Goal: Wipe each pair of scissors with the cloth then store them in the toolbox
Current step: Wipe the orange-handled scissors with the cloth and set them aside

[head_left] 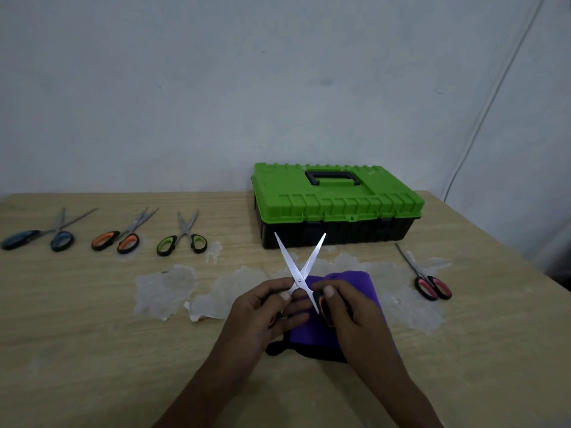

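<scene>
Held scissors (299,267): blades spread in an X before me, lower centre.
Cloth (312,330): purple, under them.
Toolbox (336,202): green lid shut, centre right.
Left: blue pair (58,239), orange pair (123,239), green pair (185,239).
Right: pink pair (429,282).

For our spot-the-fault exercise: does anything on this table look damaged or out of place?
Yes. The wooden tabletop has pale, ragged patches around the purple cloth, as if its surface layer has peeled. The green toolbox is shut, blocking storage.

A light wooden table (92,350) filled the lower view, its top marked by whitish, peeled-looking patches (163,288). Behind it stood a pale grey wall (185,88), with a thin white cable (482,118) running down the right side.
</scene>
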A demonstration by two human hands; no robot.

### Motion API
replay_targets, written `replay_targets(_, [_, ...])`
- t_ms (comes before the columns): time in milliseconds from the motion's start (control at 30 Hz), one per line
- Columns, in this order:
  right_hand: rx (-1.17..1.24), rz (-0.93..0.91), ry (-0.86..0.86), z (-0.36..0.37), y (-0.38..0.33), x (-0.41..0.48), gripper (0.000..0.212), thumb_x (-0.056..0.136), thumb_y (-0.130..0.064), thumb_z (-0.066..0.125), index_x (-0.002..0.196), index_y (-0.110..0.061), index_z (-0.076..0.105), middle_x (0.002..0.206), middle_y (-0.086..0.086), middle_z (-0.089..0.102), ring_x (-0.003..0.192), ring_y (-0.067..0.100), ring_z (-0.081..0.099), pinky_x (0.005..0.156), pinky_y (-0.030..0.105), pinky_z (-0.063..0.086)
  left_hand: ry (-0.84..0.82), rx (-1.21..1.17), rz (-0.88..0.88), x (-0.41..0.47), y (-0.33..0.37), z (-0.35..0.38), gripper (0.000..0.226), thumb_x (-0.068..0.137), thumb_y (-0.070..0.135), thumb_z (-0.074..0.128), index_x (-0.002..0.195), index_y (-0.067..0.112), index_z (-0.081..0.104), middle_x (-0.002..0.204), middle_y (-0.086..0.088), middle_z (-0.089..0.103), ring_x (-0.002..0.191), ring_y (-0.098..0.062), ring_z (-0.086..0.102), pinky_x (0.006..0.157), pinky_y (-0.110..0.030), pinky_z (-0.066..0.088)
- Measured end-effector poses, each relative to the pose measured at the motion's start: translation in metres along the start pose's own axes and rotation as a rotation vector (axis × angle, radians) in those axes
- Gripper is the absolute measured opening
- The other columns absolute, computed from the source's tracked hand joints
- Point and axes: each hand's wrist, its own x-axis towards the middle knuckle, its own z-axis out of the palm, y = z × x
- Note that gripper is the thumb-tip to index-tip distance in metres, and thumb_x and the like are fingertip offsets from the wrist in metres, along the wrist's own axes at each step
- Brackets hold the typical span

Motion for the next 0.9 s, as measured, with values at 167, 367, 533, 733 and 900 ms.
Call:
replay_targets(167, [-0.352, -0.103, -0.025, -0.01, 0.019, 0.001, 0.026, 0.097, -0.022, 0.041, 0.112, -0.024, 0.063, 0.103, -0.01, 0.064, 0.094, 0.006, 0.057, 0.081, 0.024, 0.048, 0.016, 0.001, -0.018, 0.0, -0.002, -0.002, 0.023, 0.099, 0.001, 0.047, 0.113, 0.004, 0.065, 0.101, -0.018, 0.076, 0.097, -0.029, 0.074, 0.078, -0.033, 0.062])
replay_targets(367, [-0.682, -0.154, -0.233, -0.023, 0.043, 0.0, 0.031, 0.084, -0.021, 0.066, 0.115, -0.023, 0.064, 0.112, -0.006, 0.061, 0.105, 0.014, 0.053, 0.086, 0.023, 0.042, 0.029, 0.024, -0.042, 0.002, -0.006, -0.002, 0.022, 0.098, 0.001, 0.05, 0.113, 0.003, 0.066, 0.099, -0.018, 0.076, 0.096, -0.03, 0.074, 0.077, -0.033, 0.062])
replay_targets(533, [-0.405, -0.027, 0.008, -0.035, 0.031, 0.006, 0.014, 0.094, -0.017, 0.055, 0.103, -0.027, 0.06, 0.092, -0.012, 0.063, 0.08, 0.001, 0.057, 0.064, 0.012, 0.042, 0.021, -0.027, -0.101, 0.002, -0.006, -0.001, 0.021, 0.099, 0.002, 0.049, 0.114, 0.002, 0.063, 0.1, -0.019, 0.076, 0.095, -0.03, 0.075, 0.074, -0.032, 0.062])
replay_targets(733, [-0.16, 0.094, 0.138, -0.054, 0.026, 0.009, 0.014, 0.093, -0.011, 0.053, 0.098, -0.023, 0.056, 0.087, -0.012, 0.062, 0.082, -0.007, 0.056, 0.063, 0.008, 0.043, -0.038, 0.003, -0.258, 0.001, -0.013, 0.001, 0.021, 0.098, 0.001, 0.052, 0.116, -0.003, 0.062, 0.102, -0.021, 0.075, 0.097, -0.033, 0.074, 0.08, -0.039, 0.062])
replay_targets(900, [-0.124, 0.082, 0.111, -0.059, 0.025, 0.012, 0.016, 0.095, -0.012, 0.052, 0.103, -0.024, 0.058, 0.094, -0.012, 0.063, 0.085, -0.009, 0.056, 0.066, 0.006, 0.043, -0.039, 0.053, -0.3, 0.001, -0.016, 0.003, 0.017, 0.097, 0.001, 0.053, 0.11, -0.001, 0.064, 0.099, -0.018, 0.077, 0.096, -0.03, 0.074, 0.086, -0.04, 0.06])
